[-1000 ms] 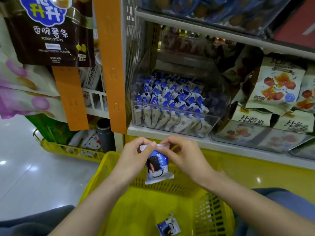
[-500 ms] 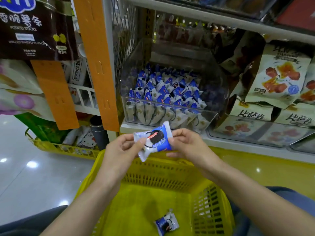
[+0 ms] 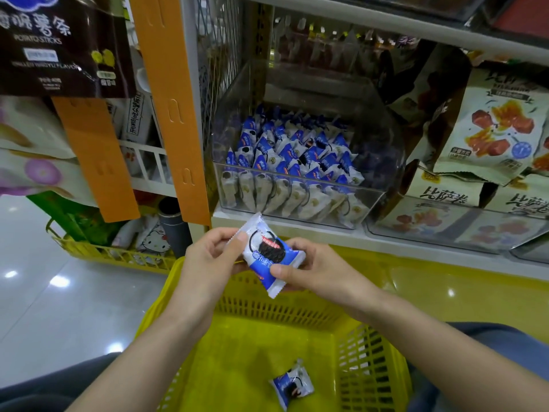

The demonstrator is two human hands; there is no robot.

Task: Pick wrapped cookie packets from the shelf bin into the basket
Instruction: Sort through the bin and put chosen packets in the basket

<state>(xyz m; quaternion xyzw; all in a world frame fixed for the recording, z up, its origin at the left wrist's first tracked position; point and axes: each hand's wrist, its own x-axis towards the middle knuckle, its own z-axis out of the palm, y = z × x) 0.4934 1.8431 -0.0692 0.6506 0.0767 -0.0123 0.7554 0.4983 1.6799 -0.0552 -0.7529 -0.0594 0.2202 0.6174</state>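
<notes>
Since one packet [image 3: 292,383] already lies on the floor of the yellow basket [image 3: 370,364], nearest of all, the job here looks like dropping in a second. That second packet [image 3: 269,254] is in the air over the basket's far rim, held between both hands. The left hand [image 3: 208,260] pinches its upper left edge and the right hand [image 3: 315,272] pinches its lower right end, thumb on top.

I'd say the neat way is to keep hold of the crimped ends so the cookie isn't squeezed, bring it back over the middle of the basket, then let both pinches go at once.

Beyond the hands, on the shelf, the clear bin [image 3: 386,150] holds rows of blue-and-white packets. Their print is too small to read; the held one shows a dark sandwich cookie. Far left, a dark bag [image 3: 59,46] reads "POTATO STICKS". The pale bags [image 3: 493,129] at far right carry Chinese characters.
</notes>
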